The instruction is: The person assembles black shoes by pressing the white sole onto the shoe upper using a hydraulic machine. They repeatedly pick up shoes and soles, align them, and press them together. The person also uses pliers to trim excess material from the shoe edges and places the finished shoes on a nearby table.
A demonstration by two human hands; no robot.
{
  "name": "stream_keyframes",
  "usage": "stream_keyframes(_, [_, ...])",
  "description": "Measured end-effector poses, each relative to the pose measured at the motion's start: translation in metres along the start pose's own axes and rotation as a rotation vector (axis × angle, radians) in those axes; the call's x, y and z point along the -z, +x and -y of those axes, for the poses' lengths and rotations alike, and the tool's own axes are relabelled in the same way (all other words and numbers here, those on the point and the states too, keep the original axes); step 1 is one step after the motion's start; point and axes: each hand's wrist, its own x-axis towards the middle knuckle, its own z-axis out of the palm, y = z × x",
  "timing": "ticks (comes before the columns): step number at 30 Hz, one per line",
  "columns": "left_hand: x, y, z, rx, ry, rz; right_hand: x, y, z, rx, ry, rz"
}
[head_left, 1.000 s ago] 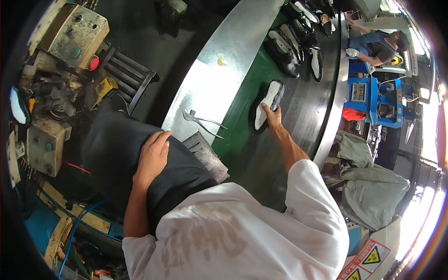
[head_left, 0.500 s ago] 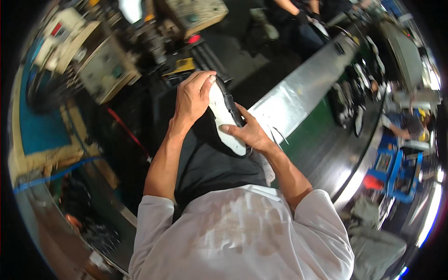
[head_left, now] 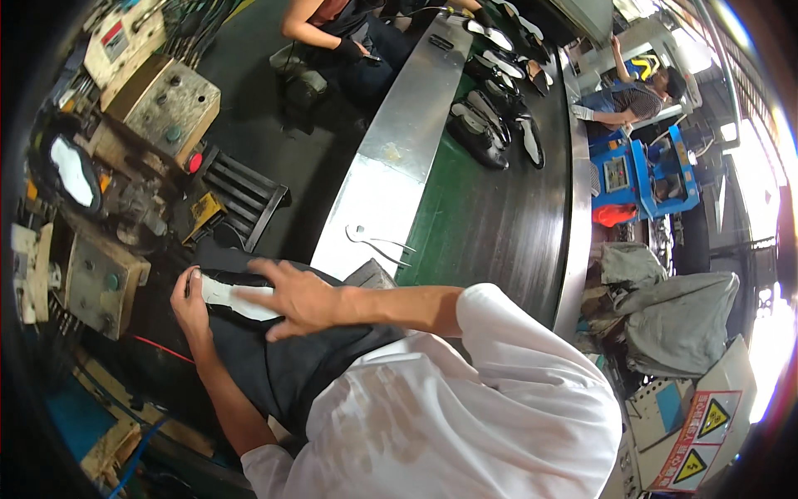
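A black shoe with a white sole side (head_left: 218,293) lies over my lap, sole side up. At its left end my left hand (head_left: 193,309) is closed around it, thumb pressed near the edge of the white part. My right hand (head_left: 303,301) is over the other end with its fingers spread, slightly blurred. Whether those fingers touch the shoe I cannot tell. Just beyond my right hand, a pair of metal pincers (head_left: 374,239) lies on the shiny metal ledge (head_left: 386,158).
A conveyor belt (head_left: 507,224) carries several black shoes (head_left: 486,125). At left stands a machine with control boxes (head_left: 166,108) and a white-soled shoe (head_left: 73,170) on it. A person's gloved hand (head_left: 353,50) is beyond the ledge; another person (head_left: 632,104) is across the belt.
My view has turned to the right. The shoe has gone from upright to lying crosswise. My right hand has let go of its side and spread its fingers; my left still holds one end.
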Motion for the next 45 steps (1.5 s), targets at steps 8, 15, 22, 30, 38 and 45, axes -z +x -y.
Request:
stream_keyframes(8, [-0.008, -0.005, -0.007, -0.135, 0.126, 0.041, 0.005, -0.031, -0.015, 0.186, -0.265, 0.010])
stream_keyframes(15, [0.007, -0.002, 0.014, -0.200, 0.247, 0.006, 0.018, -0.010, -0.013, 0.238, -0.119, 0.096])
stream_keyframes(22, [0.027, -0.002, 0.024, -0.063, 0.286, 0.066, 0.027, 0.022, -0.010, 0.335, -0.077, 0.123])
stream_keyframes(30, [0.115, 0.092, 0.009, -0.018, -0.385, -0.288, 0.119, 0.087, 0.044, 0.296, -0.180, -0.255])
stream_keyframes(38, [0.152, 0.248, -0.157, -0.078, -0.833, -0.151, 0.177, 0.198, 0.066, 0.297, -0.408, -0.423])
stream_keyframes(45, [0.180, 0.082, -0.105, -0.211, -1.096, -0.143, 0.152, 0.344, 0.094, 0.393, -0.412, -0.399])
